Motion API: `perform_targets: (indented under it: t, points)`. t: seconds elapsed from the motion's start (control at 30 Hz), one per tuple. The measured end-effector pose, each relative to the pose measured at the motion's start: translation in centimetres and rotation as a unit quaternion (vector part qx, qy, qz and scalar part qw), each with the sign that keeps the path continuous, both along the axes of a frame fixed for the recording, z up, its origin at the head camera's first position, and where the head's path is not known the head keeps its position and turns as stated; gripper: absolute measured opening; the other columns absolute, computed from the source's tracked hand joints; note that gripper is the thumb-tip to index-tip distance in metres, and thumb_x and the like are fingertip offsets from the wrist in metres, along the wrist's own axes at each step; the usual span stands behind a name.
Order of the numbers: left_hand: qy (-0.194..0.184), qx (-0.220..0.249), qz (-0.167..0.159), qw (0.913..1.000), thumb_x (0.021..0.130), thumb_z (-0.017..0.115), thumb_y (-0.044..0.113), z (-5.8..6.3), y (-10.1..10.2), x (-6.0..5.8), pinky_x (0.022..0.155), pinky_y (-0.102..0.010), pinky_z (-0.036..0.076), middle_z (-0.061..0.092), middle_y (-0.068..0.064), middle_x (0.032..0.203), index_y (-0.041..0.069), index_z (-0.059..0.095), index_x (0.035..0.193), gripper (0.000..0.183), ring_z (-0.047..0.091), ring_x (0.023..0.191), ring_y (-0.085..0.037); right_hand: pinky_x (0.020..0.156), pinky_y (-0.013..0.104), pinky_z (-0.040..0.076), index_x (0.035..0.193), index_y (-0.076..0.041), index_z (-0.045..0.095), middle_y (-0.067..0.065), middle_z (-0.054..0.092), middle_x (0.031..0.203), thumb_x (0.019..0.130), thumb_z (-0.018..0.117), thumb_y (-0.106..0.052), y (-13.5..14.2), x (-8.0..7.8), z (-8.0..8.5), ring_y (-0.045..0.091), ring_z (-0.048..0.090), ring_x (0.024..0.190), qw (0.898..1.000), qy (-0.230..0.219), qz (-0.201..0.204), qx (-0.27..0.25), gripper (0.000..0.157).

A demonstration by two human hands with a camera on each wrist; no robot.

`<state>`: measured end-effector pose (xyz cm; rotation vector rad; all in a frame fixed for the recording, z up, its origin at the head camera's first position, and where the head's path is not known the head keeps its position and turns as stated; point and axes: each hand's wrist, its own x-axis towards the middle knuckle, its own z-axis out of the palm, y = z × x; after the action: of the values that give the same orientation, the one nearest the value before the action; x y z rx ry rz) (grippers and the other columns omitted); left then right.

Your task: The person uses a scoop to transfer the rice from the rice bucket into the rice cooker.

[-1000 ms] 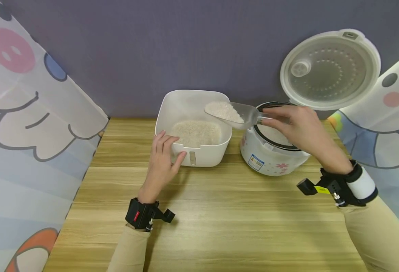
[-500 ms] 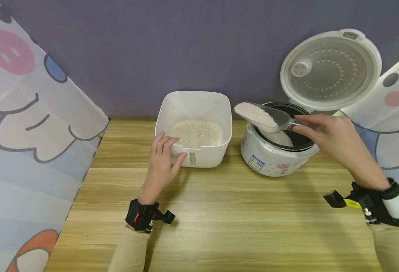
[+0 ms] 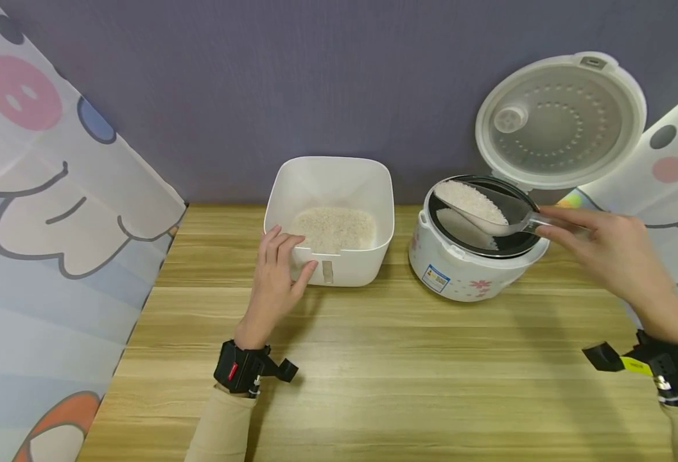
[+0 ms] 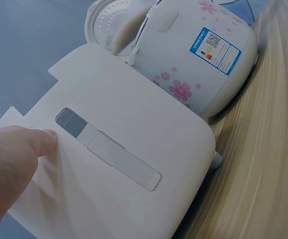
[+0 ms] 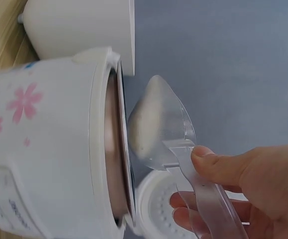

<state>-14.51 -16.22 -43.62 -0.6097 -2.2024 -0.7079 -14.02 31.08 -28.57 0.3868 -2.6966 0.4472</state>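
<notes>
My right hand (image 3: 616, 253) pinches the handle of a clear plastic scoop (image 5: 171, 144) heaped with white rice (image 3: 472, 204). The scoop hangs over the open mouth of a white rice cooker (image 3: 460, 276) with pink flowers; more rice lies inside its dark inner pot (image 3: 515, 247). At the left, a white rice bin (image 3: 353, 268) holds a layer of rice (image 3: 333, 228) on its bottom. My left hand (image 3: 275, 276) grips the bin's near left rim, fingers over the edge and thumb on the front wall next to a narrow clear window (image 4: 109, 149).
The cooker's lid (image 3: 564, 122) stands raised behind it, near the grey back wall (image 3: 258, 96). Bin and cooker stand side by side at the back of the wooden table (image 3: 373, 372). Cartoon-printed curtains (image 3: 56, 256) hang at both sides.
My right hand has carried the full scoop rightward, from the bin's right edge to over the cooker's pot. My left hand has stayed on the bin.
</notes>
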Motion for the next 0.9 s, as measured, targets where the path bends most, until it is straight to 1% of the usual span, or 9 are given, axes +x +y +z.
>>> perform_targets:
  t: [0.13, 0.2, 0.33, 0.43, 0.53, 0.6, 0.67, 0.77, 0.9]
  points:
    - [0.002, 0.001, -0.001, 1.0, 0.105, 0.059, 0.034, -0.1, 0.0, 0.0, 0.127, -0.05, 0.024, 0.052, -0.022, 0.126, -0.003, 0.053, 0.129, 0.044, 0.04, 0.138, -0.046, 0.048, 0.017, 0.029, 0.116, 0.0, 0.077, 0.023, 0.075, 0.089, 0.092, 0.079, -0.017, 1.2, 0.2, 0.0, -0.002, 0.039, 0.052, 0.999, 0.028, 0.0, 0.03, 0.029]
    - [0.004, 0.001, -0.001, 1.0, 0.106, 0.057, 0.035, -0.1, 0.1, 0.0, 0.126, -0.05, 0.025, 0.052, -0.022, 0.126, -0.003, 0.053, 0.128, 0.045, 0.04, 0.137, -0.047, 0.045, 0.019, 0.029, 0.113, 0.004, 0.076, 0.027, 0.074, 0.087, 0.094, 0.077, -0.019, 1.9, 0.3, 0.1, 0.006, 0.043, 0.049, 0.998, 0.046, 0.002, 0.049, 0.03]
    - [0.004, 0.0, 0.0, 1.0, 0.107, 0.055, 0.037, 0.0, 0.1, 0.0, 0.126, -0.049, 0.025, 0.052, -0.021, 0.126, -0.003, 0.053, 0.129, 0.045, 0.041, 0.136, -0.048, 0.044, 0.016, 0.028, 0.111, 0.008, 0.074, 0.032, 0.072, 0.094, 0.099, 0.071, -0.027, 3.0, 0.4, 0.4, 0.037, 0.057, 0.05, 0.995, 0.074, 0.002, 0.074, 0.037]
    - [0.003, 0.0, 0.0, 1.0, 0.107, 0.055, 0.038, 0.0, 0.0, 0.0, 0.126, -0.05, 0.025, 0.052, -0.022, 0.126, -0.003, 0.052, 0.129, 0.046, 0.04, 0.137, -0.046, 0.044, 0.012, 0.026, 0.111, 0.009, 0.073, 0.034, 0.071, 0.098, 0.101, 0.056, -0.05, 3.6, 0.2, 0.6, 0.051, 0.063, 0.06, 0.992, 0.095, 0.006, 0.079, 0.062]
    - [0.001, 0.001, 0.001, 1.0, 0.107, 0.054, 0.038, 0.0, 0.0, 0.0, 0.126, -0.05, 0.025, 0.052, -0.021, 0.126, -0.003, 0.053, 0.129, 0.046, 0.04, 0.139, -0.045, 0.043, 0.014, 0.026, 0.108, 0.013, 0.072, 0.036, 0.07, 0.092, 0.095, 0.036, -0.071, 4.0, 0.1, 0.7, 0.053, 0.061, 0.059, 0.989, 0.119, 0.015, 0.086, 0.091]
    - [-0.002, 0.0, 0.004, 1.0, 0.107, 0.053, 0.039, -0.1, 0.0, 0.0, 0.126, -0.05, 0.025, 0.051, -0.021, 0.127, -0.002, 0.053, 0.129, 0.047, 0.039, 0.14, -0.044, 0.049, 0.021, 0.036, 0.107, 0.014, 0.071, 0.038, 0.068, 0.091, 0.089, 0.025, -0.077, 3.9, 0.0, 0.7, 0.054, 0.061, 0.063, 0.988, 0.127, 0.006, 0.094, 0.103]
    - [-0.002, 0.0, 0.004, 1.0, 0.107, 0.053, 0.04, -0.1, 0.0, 0.0, 0.126, -0.049, 0.025, 0.051, -0.021, 0.127, -0.002, 0.053, 0.129, 0.047, 0.039, 0.139, -0.044, 0.062, 0.036, 0.048, 0.107, 0.015, 0.069, 0.039, 0.067, 0.091, 0.089, 0.021, -0.076, 3.8, 0.1, 0.8, 0.056, 0.061, 0.07, 0.987, 0.128, -0.006, 0.099, 0.105]
    - [-0.002, -0.001, 0.004, 1.0, 0.107, 0.053, 0.04, -0.1, 0.0, -0.1, 0.126, -0.049, 0.025, 0.051, -0.021, 0.127, -0.002, 0.052, 0.129, 0.047, 0.039, 0.139, -0.045, 0.073, 0.064, 0.045, 0.107, 0.016, 0.068, 0.041, 0.065, 0.093, 0.09, 0.018, -0.074, 3.6, 0.1, 0.7, 0.06, 0.061, 0.079, 0.985, 0.134, -0.019, 0.105, 0.104]
    - [0.001, -0.001, 0.004, 1.0, 0.108, 0.053, 0.04, -0.2, 0.0, -0.2, 0.126, -0.049, 0.025, 0.052, -0.02, 0.127, -0.001, 0.052, 0.13, 0.047, 0.04, 0.138, -0.045, 0.071, 0.066, 0.046, 0.106, 0.015, 0.068, 0.04, 0.065, 0.094, 0.095, 0.016, -0.071, 3.8, -0.2, 0.6, 0.059, 0.061, 0.079, 0.981, 0.159, -0.006, 0.113, 0.101]
